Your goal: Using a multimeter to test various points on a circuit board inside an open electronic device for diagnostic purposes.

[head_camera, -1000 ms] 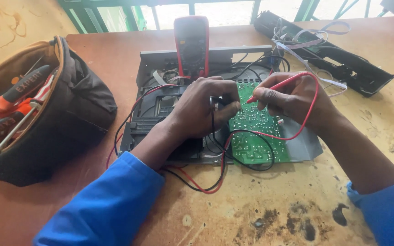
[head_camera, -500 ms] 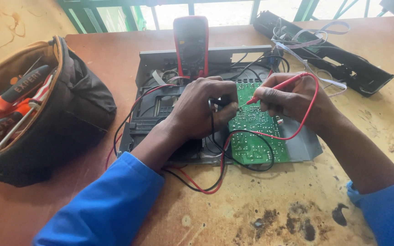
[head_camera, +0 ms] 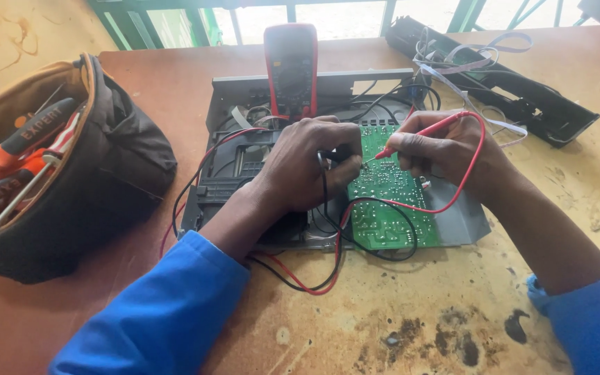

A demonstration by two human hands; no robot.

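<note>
1. Left hand (head_camera: 307, 170), centre of the frame: fingers curled and pressed together around the black probe (head_camera: 328, 158), only a dark stub of it visible at the fingertips; knuckles up, likely to keep the tip steady on the board.
2. Right hand (head_camera: 439, 149), right of centre: thumb and forefinger pinching the red probe (head_camera: 418, 135) like a pen, tip angled down and left onto the upper part of the green circuit board (head_camera: 390, 201); a low pen hold of this kind suits fine aiming at a small solder point.
3. Green circuit board: just right of centre, lying solder side up on the open grey casing (head_camera: 244, 173), flipped so the joints can be reached.
4. Red and black leads (head_camera: 314, 278): looping from both hands down over the casing's near edge onto the table, slack enough not to tug at the probes.
5. Red meter (head_camera: 291, 69): top centre, propped upright against the casing's back wall, screen facing the wearer for reading without letting go.
6. Tool bag (head_camera: 64, 173): left edge, mouth open, orange-handled tools inside, well apart from the hands.
7. Long black panel with loose ribbon cables (head_camera: 501, 76): upper right, set aside on the worn brown table (head_camera: 383, 326).
8. Blue sleeves at the bottom corners.
</note>
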